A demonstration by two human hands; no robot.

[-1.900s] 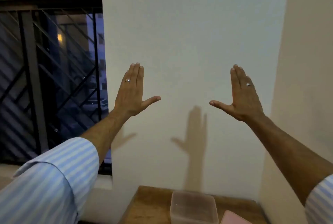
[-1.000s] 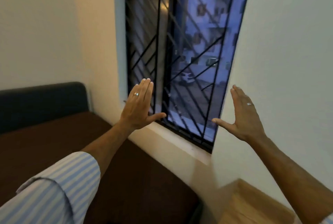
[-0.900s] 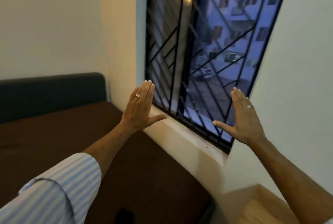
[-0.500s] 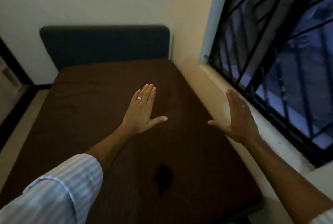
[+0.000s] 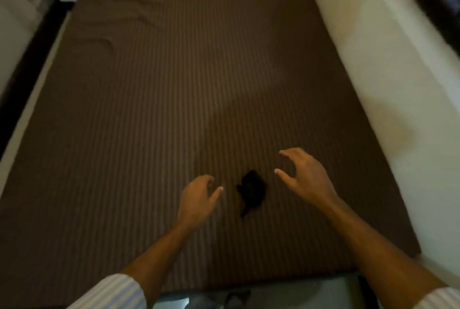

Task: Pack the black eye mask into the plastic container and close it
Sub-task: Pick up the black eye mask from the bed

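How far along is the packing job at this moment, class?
Done: nothing yet; the black eye mask lies crumpled on the brown striped bed sheet. In hand: nothing; the left hand and right hand hover open either side of it. Left: grasp it, pack it into the container, which is out of view, and close it.

The bed sheet [image 5: 174, 84] is matt brown cloth with fine stripes; the eye mask [image 5: 251, 190] looks soft, dull black fabric.
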